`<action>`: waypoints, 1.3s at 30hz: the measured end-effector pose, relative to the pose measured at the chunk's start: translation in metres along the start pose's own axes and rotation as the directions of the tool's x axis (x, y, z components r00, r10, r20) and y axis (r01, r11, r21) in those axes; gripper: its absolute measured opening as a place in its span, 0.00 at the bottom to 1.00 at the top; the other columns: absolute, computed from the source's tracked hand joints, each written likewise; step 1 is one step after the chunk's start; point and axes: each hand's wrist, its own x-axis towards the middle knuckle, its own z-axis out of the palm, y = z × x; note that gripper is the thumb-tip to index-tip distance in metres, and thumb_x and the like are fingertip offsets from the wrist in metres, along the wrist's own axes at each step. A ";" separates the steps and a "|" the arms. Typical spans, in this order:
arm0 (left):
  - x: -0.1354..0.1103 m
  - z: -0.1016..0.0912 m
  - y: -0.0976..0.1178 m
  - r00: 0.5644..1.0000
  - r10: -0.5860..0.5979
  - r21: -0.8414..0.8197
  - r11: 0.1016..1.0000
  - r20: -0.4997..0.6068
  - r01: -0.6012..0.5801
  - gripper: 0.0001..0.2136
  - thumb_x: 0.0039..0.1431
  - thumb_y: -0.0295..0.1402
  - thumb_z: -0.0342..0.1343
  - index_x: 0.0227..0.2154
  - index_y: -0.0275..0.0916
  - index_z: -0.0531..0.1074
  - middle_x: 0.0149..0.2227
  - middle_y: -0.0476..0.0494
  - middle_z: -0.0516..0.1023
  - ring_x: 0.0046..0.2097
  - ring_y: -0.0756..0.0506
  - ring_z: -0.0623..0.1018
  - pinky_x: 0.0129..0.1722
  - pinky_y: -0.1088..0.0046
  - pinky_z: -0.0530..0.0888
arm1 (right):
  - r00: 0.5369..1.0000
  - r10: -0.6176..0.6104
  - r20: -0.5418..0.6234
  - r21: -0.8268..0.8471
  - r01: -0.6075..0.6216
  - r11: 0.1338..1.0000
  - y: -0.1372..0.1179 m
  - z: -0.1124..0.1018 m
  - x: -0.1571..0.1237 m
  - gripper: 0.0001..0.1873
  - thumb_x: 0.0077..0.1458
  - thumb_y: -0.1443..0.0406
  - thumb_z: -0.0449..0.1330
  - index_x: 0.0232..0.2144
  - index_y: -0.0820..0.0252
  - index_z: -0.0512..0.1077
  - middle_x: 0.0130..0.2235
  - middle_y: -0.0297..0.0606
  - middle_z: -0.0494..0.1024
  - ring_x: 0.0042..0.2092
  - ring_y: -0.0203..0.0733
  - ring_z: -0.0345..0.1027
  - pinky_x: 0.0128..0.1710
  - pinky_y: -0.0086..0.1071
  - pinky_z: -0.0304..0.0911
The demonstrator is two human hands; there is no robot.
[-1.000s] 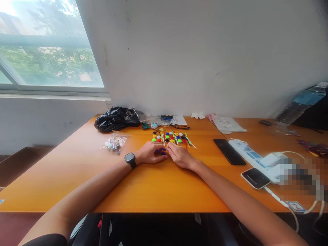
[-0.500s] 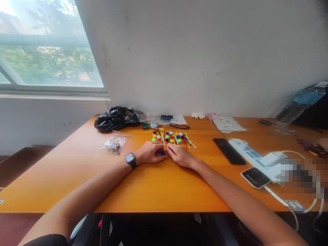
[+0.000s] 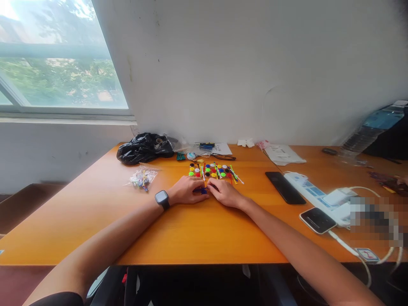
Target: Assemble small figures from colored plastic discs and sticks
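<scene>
My left hand point(image 3: 187, 189), with a watch on its wrist, is closed around a small blue plastic piece point(image 3: 204, 192). Fingers of my right hand point(image 3: 224, 193) pinch the end of a thin blue stick beside that piece; much of both parts is hidden by the fingers. Both hands rest low over the table, nearly touching. Just beyond them lie rows of round coloured plastic discs point(image 3: 208, 174) in red, yellow, green, blue, black and white. Thin coloured plastic sticks point(image 3: 235, 173) lie between and beside the discs.
A clear bag of small parts point(image 3: 143, 178) lies left, near a black plastic bag point(image 3: 145, 148). To the right are a black phone point(image 3: 284, 188), a white power strip point(image 3: 310, 193), a white-edged device point(image 3: 318, 220) and cables. Another person's hand point(image 3: 402, 180) shows at the far right edge.
My hands stay in almost the same place; the fingers shift slightly around the blue parts. The other person's hand at the right edge has moved a little.
</scene>
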 end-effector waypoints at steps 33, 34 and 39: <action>0.001 -0.002 0.003 1.000 0.016 -0.041 0.999 0.002 -0.015 0.12 0.68 0.43 0.58 0.32 0.41 0.72 0.31 0.46 0.77 0.30 0.46 0.73 0.31 0.69 0.65 | 1.000 -0.010 0.022 0.365 0.001 0.931 0.016 0.001 0.003 0.14 0.64 0.55 0.64 0.32 0.59 0.74 0.30 0.33 0.73 0.30 0.40 0.62 0.29 0.30 0.54; 0.001 -0.002 0.002 1.000 0.018 -0.039 0.999 0.003 -0.018 0.12 0.68 0.43 0.58 0.32 0.41 0.72 0.31 0.46 0.77 0.30 0.46 0.73 0.31 0.69 0.65 | 1.000 -0.008 0.021 0.386 -0.001 0.923 0.016 0.001 0.003 0.14 0.64 0.55 0.64 0.32 0.59 0.74 0.30 0.34 0.73 0.30 0.40 0.62 0.29 0.30 0.55; 0.000 0.000 0.001 1.000 0.010 -0.032 0.999 0.003 -0.010 0.13 0.68 0.43 0.58 0.32 0.41 0.72 0.31 0.46 0.77 0.31 0.47 0.74 0.31 0.70 0.65 | 0.998 -0.056 0.030 0.333 0.043 0.942 0.013 -0.002 0.003 0.09 0.64 0.62 0.63 0.32 0.59 0.76 0.32 0.35 0.76 0.32 0.41 0.65 0.31 0.30 0.57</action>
